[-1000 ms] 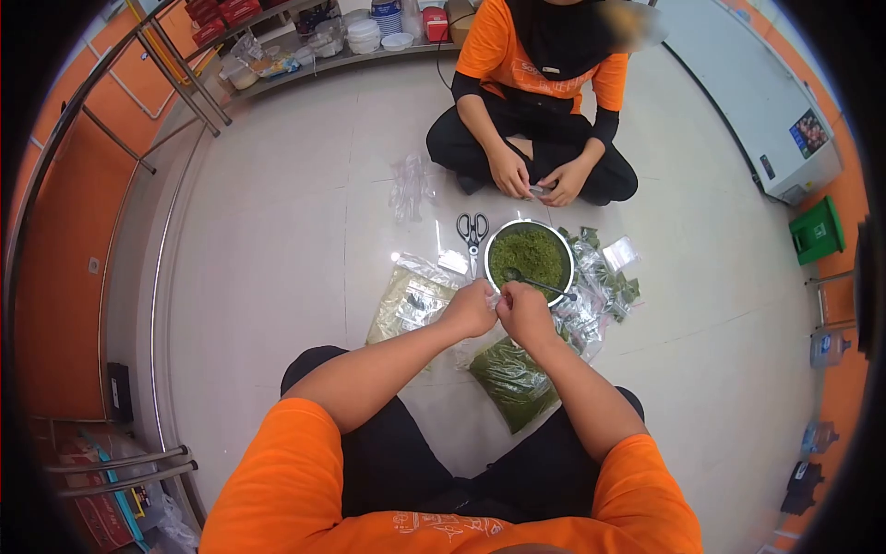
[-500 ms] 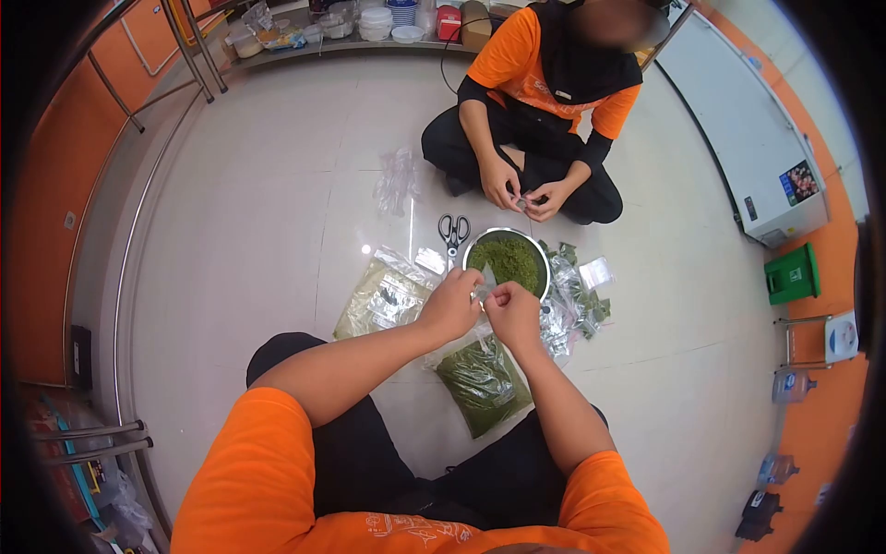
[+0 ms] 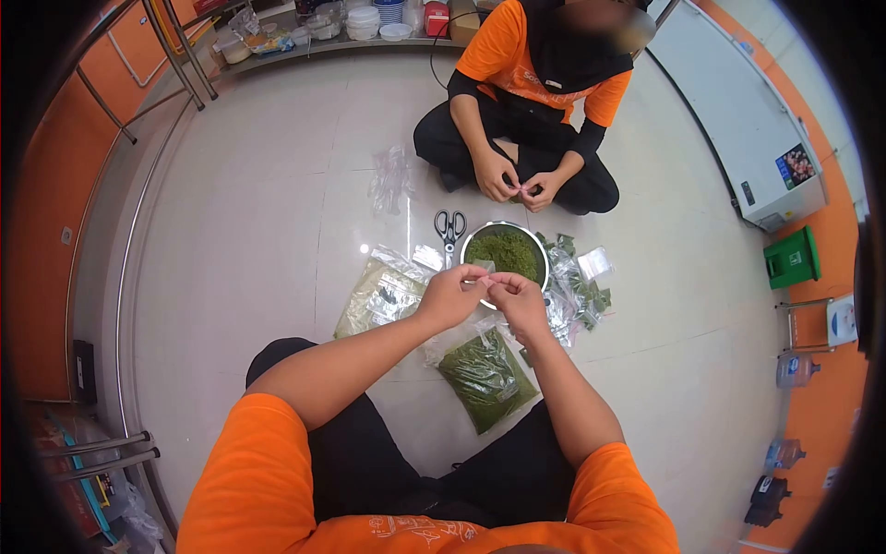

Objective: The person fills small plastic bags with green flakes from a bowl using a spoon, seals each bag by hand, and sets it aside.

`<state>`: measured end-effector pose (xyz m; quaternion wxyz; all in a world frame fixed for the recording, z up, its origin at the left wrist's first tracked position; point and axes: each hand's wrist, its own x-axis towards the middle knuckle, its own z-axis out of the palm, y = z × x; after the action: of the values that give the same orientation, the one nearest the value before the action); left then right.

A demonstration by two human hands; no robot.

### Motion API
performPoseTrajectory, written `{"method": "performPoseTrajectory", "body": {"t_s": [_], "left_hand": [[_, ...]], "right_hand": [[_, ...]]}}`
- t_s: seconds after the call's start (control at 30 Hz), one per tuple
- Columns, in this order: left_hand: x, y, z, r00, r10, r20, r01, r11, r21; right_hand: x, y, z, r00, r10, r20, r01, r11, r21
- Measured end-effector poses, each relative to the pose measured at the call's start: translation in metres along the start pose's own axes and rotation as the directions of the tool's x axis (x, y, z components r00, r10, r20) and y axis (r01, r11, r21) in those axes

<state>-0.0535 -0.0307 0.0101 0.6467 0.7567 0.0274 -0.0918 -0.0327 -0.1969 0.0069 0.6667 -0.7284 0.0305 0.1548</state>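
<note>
My left hand (image 3: 452, 297) and my right hand (image 3: 519, 301) meet fingertip to fingertip over the near rim of a metal bowl (image 3: 548, 273). Both pinch a small clear plastic bag (image 3: 485, 268) between them. Chopped green leaves (image 3: 503, 251) fill the bowl. Below my hands lies a large clear bag of green material (image 3: 484, 379). Left of the bowl are scissors (image 3: 449, 231) with dark handles and a big plastic bag with a pale green content (image 3: 369, 300). Several small filled packets (image 3: 577, 291) are heaped at the bowl's right.
Across the bowl a person in an orange shirt (image 3: 508, 46) sits cross-legged, hands together. Thin clear bags (image 3: 392, 180) lie on the floor. A white freezer (image 3: 738, 111), a green bin (image 3: 792, 258) and water bottles (image 3: 796, 370) stand at right; a metal rail (image 3: 123, 305) runs at left.
My hands have drawn closer together, and the small bag between them has shifted. The other person's hands have also come together. The view has shifted slightly.
</note>
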Motion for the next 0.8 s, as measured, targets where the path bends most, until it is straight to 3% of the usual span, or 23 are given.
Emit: {"method": "performPoseTrajectory", "body": {"t_s": [0.07, 0.17, 0.27, 0.47, 0.57, 0.67, 0.77, 0.8], "left_hand": [[0.011, -0.021, 0.000, 1.000, 0.001, -0.026, -0.004, 0.990, -0.141], [0.008, -0.020, -0.005, 0.997, -0.066, 0.041, 0.074, 0.970, -0.232], [0.008, -0.017, -0.007, 0.990, -0.108, 0.094, 0.134, 0.932, -0.337], [0.006, -0.011, -0.011, 0.992, -0.085, 0.098, 0.096, 0.989, -0.111], [0.008, -0.020, -0.010, 0.997, 0.082, 0.002, -0.080, 0.970, 0.231], [0.005, -0.012, -0.010, 0.999, -0.050, -0.007, 0.050, 0.975, 0.217], [0.004, -0.012, -0.007, 0.999, -0.016, -0.028, 0.021, 0.981, 0.192], [0.004, -0.014, -0.005, 0.999, 0.018, -0.048, -0.005, 0.965, 0.262]], "right_hand": [[0.000, 0.006, -0.001, 0.979, -0.204, 0.028, 0.205, 0.945, -0.256], [-0.014, -0.011, 0.011, 0.938, -0.343, 0.045, 0.318, 0.803, -0.504], [-0.014, -0.010, 0.014, 0.953, -0.300, 0.042, 0.282, 0.828, -0.485], [-0.010, 0.000, 0.012, 0.962, -0.262, 0.080, 0.269, 0.847, -0.460], [-0.007, 0.006, 0.011, 0.961, -0.276, 0.000, 0.239, 0.833, -0.499], [-0.004, 0.005, 0.010, 0.945, -0.320, -0.074, 0.231, 0.808, -0.542], [-0.007, 0.002, 0.012, 0.911, -0.408, 0.060, 0.366, 0.732, -0.575], [-0.006, 0.004, 0.009, 0.910, -0.412, 0.053, 0.359, 0.718, -0.596]]}}
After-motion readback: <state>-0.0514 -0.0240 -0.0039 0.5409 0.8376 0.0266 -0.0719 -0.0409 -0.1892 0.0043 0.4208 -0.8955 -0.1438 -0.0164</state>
